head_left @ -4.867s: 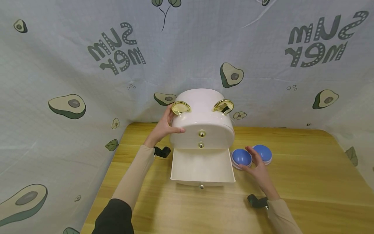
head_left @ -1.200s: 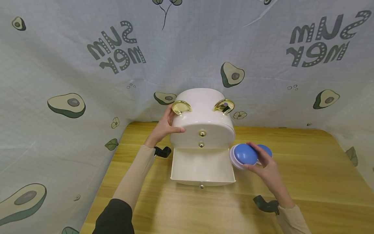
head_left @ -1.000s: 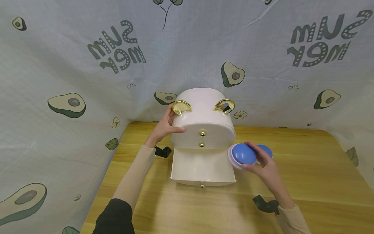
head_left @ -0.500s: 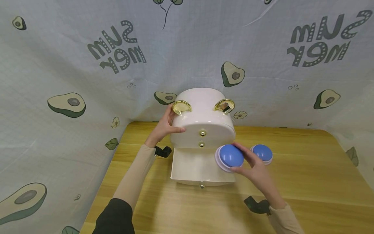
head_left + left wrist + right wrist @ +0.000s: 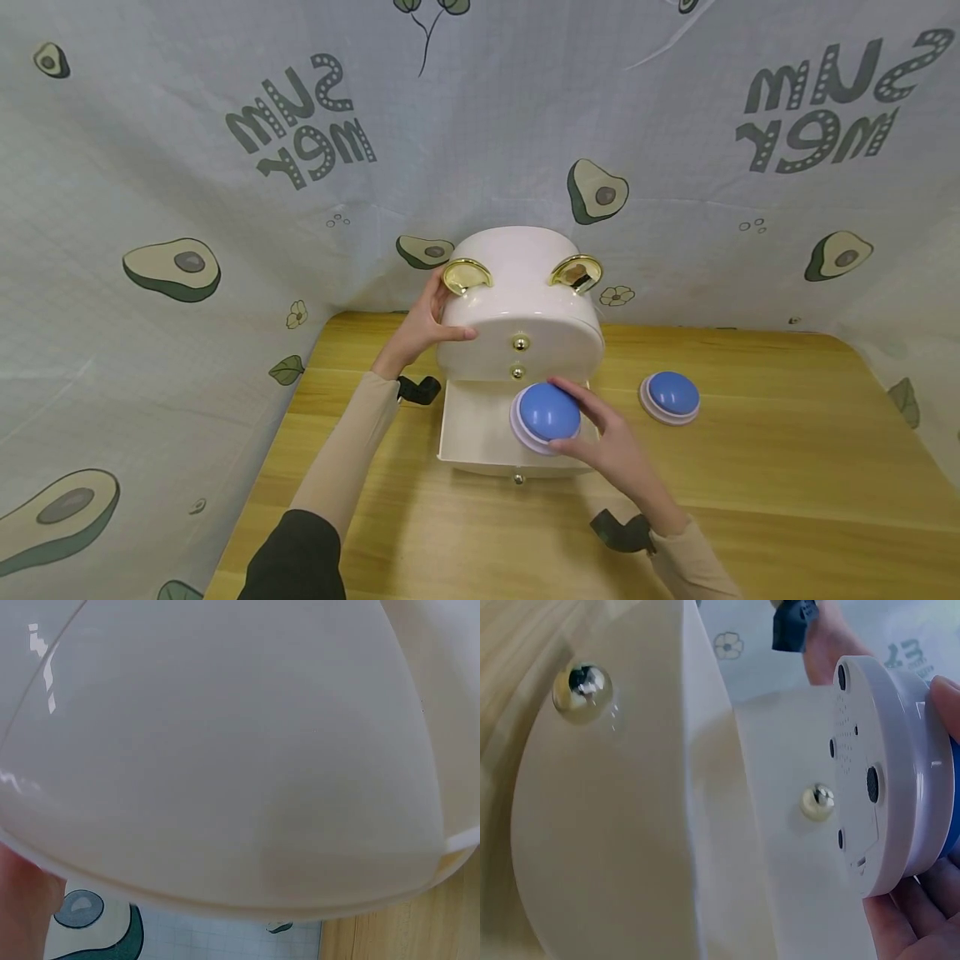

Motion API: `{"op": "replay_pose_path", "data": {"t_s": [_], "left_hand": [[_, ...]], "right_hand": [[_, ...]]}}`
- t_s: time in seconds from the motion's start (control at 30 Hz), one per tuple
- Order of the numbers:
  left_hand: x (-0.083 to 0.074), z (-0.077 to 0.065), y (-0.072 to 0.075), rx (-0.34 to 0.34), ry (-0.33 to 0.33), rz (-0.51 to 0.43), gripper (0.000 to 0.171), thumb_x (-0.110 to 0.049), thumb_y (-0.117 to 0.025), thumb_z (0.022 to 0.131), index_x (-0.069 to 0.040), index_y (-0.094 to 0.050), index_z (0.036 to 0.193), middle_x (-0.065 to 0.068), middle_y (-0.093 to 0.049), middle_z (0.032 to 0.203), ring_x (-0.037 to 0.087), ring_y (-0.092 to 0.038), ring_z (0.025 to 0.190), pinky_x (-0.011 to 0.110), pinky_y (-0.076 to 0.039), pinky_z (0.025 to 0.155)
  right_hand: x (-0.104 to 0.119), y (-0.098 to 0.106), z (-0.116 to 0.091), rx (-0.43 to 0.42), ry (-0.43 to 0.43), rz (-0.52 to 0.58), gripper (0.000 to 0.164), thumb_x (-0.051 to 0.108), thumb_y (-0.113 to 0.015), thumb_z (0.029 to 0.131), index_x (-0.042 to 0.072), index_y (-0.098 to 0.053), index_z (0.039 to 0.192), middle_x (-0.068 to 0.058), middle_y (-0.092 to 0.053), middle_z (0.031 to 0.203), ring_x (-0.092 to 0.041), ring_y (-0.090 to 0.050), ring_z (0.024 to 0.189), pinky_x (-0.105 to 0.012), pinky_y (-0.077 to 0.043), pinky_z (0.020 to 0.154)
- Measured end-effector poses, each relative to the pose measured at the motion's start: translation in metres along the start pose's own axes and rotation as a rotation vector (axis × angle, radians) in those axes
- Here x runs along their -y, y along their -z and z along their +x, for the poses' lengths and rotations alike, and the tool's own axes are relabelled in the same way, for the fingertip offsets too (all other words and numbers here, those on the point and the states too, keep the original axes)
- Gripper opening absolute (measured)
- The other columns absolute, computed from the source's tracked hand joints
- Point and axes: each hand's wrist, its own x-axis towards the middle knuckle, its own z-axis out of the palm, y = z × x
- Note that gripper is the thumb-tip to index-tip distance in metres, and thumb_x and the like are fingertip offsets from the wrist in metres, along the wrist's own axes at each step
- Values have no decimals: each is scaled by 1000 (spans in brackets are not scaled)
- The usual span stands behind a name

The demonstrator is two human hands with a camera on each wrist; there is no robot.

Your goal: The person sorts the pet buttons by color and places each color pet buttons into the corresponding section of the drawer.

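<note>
A white drawer box (image 5: 517,308) with gold ear-like pieces and gold knobs stands on the table. Its bottom drawer (image 5: 480,429) is pulled out towards me. My left hand (image 5: 422,329) holds the box's left side, thumb on the front and the other fingers partly hidden behind the edge. Over the drawer, my right hand (image 5: 603,433) grips a buzzer button (image 5: 550,412) with a blue dome and white base. In the right wrist view the button's underside (image 5: 859,780) shows small holes and dark round spots, tilted above the drawer. A second blue buzzer button (image 5: 672,393) sits right of the box.
The wooden table (image 5: 787,442) runs to a pale cloth (image 5: 675,150) printed with avocados, hanging behind the box. Knobs on the front of the box (image 5: 517,372) and drawer (image 5: 519,479) stick out. A black wrist mount (image 5: 622,531) juts from my right wrist.
My right hand took hold of the nearer buzzer button, lifted it from the table and carried it left over the open drawer. The left hand has stayed on the box.
</note>
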Motion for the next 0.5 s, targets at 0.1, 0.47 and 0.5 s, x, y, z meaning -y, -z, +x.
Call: {"op": "replay_pose_path", "data": {"t_s": [0.1,0.47,0.5], "left_hand": [[0,0,0,0,3,0,94,21,-69,70,0,-17,144,18,-25,151,18,-18,142,32,-15,114],[6,1,2,-4,-1,5,94,21,-68,69,0,-17,144,18,-26,150,20,-21,141,33,-17,113],[9,2,3,-5,-3,3,94,22,-68,69,-1,-17,144,18,-27,150,20,-21,141,33,-17,113]], "right_hand": [[-2,-9,3,8,18,18,70,9,-80,77,15,-49,140,-3,-48,141,-9,-41,129,-16,-28,104],[-6,-38,15,26,38,25,72,10,-83,73,7,-51,137,-9,-50,139,-27,-43,129,-50,-30,106],[-7,-41,16,27,43,27,71,9,-83,73,7,-51,137,-10,-50,139,-29,-43,129,-50,-30,106]]}}
